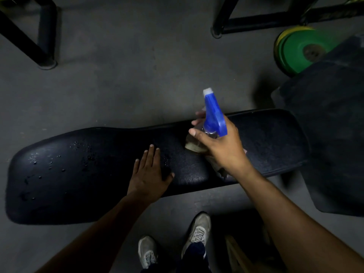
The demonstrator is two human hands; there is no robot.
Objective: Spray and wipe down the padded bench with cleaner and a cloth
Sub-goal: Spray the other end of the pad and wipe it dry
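A long black padded bench (275, 138) lies across the view, with wet droplets on its left half. My right hand (220, 146) is shut on a clear spray bottle with a blue trigger head (213, 117), held above the bench's middle with the nozzle pointing away from me. A light cloth (194, 147) shows beneath that hand; whether the hand also holds it I cannot tell. My left hand (150, 174) lies flat on the bench with fingers spread, just left of the bottle.
Green and yellow weight plates (299, 49) stand at the upper right. A second black pad (331, 123) sits at the bench's right end. Black frame legs (46, 36) stand on the grey floor beyond. My shoes (199, 231) are below the bench.
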